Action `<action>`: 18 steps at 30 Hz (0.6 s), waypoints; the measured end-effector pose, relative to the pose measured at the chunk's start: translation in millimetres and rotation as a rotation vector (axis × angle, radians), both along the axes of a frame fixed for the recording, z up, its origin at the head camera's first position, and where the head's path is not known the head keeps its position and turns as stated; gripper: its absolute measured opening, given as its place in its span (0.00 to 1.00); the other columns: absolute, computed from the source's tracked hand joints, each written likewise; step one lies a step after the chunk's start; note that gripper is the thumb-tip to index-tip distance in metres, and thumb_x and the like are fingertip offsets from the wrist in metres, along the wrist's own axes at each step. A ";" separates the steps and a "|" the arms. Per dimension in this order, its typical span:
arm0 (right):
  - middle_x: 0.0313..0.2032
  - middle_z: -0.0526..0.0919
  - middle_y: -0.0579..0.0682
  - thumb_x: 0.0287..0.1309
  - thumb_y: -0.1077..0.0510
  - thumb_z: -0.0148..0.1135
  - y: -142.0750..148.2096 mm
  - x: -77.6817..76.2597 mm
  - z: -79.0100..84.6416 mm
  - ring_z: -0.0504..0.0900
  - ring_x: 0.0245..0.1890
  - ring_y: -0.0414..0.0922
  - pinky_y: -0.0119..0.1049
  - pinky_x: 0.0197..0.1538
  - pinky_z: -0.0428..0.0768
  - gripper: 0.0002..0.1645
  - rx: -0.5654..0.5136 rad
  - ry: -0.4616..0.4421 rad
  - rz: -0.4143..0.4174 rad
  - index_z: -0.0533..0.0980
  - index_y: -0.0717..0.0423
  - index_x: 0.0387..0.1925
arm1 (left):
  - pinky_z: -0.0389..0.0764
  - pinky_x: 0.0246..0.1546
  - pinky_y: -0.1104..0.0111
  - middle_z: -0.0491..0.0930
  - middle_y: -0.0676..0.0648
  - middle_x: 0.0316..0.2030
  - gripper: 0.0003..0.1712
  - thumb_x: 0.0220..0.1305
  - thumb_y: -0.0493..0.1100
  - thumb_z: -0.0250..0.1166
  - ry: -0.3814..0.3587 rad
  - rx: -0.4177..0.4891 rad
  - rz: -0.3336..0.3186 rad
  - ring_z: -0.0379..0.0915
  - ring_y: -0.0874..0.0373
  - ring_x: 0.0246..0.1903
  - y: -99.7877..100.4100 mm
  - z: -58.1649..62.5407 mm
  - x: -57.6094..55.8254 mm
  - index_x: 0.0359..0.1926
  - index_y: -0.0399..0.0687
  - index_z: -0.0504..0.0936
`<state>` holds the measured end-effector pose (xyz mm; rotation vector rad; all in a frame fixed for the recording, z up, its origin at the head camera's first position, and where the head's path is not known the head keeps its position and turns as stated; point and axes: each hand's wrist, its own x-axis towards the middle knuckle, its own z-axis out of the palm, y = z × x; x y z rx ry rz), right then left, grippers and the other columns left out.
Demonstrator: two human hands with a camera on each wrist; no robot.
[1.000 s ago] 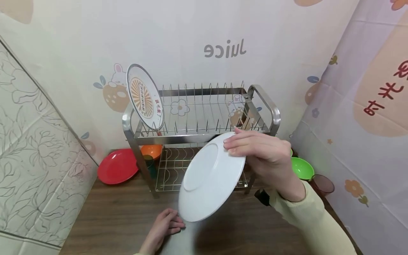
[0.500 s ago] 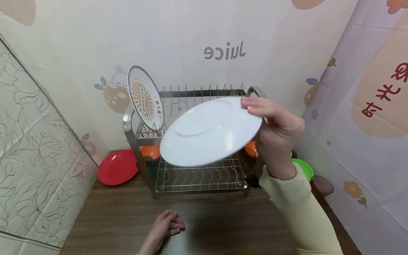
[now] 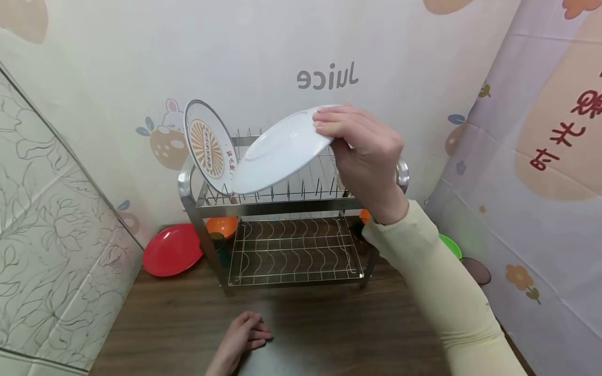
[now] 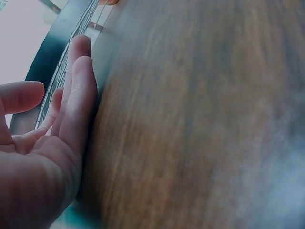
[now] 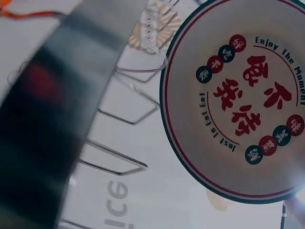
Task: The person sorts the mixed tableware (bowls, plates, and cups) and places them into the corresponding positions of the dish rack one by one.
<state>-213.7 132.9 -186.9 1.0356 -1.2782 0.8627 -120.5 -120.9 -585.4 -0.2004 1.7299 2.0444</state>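
Observation:
My right hand (image 3: pixel 367 151) grips a white plate (image 3: pixel 282 151) by its upper right edge, over the left part of the rack's top tier. The plate is tilted, its plain underside toward the head camera; the right wrist view shows its printed face (image 5: pixel 238 100) with red lettering. Its lower left edge appears close beside a second plate (image 3: pixel 209 146) with an orange sunburst, which leans upright in the rack's left end; contact cannot be told. My left hand (image 3: pixel 242 337) rests on the wooden table with relaxed fingers, holding nothing.
A two-tier metal dish rack (image 3: pixel 291 209) stands against the printed wall cloth. To its left lie a red plate (image 3: pixel 171 250), an orange bowl (image 3: pixel 222 226) and a dark green cup (image 3: pixel 218 248). On the right are a green bowl (image 3: pixel 450 246) and a purplish cup (image 3: pixel 476 271).
My right hand has lifted the white plate from in front of the rack up over its top tier, then moved it left toward the standing plate. The left hand has stayed still.

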 end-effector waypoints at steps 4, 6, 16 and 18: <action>0.32 0.88 0.59 0.54 0.76 0.67 -8.6 -11.9 7.5 0.88 0.35 0.56 0.40 0.50 0.82 0.06 0.066 0.028 -0.045 0.85 0.66 0.27 | 0.85 0.37 0.62 0.83 0.43 0.34 0.18 0.77 0.46 0.52 0.020 0.008 -0.005 0.85 0.48 0.37 0.3 -0.6 1.1 0.49 0.31 0.70; 0.32 0.88 0.59 0.55 0.75 0.67 -13.0 -17.7 9.6 0.88 0.36 0.55 0.39 0.50 0.82 0.07 0.104 0.027 -0.062 0.85 0.65 0.27 | 0.85 0.37 0.62 0.83 0.43 0.34 0.18 0.77 0.46 0.52 0.023 0.008 -0.003 0.85 0.48 0.37 0.6 -1.3 1.0 0.49 0.31 0.70; 0.36 0.89 0.52 0.62 0.72 0.62 -29.6 -35.6 10.5 0.88 0.40 0.50 0.49 0.54 0.80 0.11 0.382 0.095 -0.287 0.84 0.59 0.27 | 0.85 0.36 0.62 0.83 0.43 0.33 0.18 0.77 0.45 0.52 0.011 0.005 0.000 0.85 0.49 0.36 0.3 -1.8 0.0 0.50 0.30 0.70; 0.36 0.89 0.52 0.63 0.70 0.62 -33.6 -37.7 11.2 0.88 0.40 0.48 0.50 0.53 0.81 0.11 0.418 0.111 -0.327 0.85 0.59 0.27 | 0.85 0.36 0.62 0.83 0.43 0.33 0.18 0.77 0.45 0.52 0.012 0.003 -0.001 0.85 0.49 0.36 0.7 -1.4 -0.2 0.50 0.30 0.70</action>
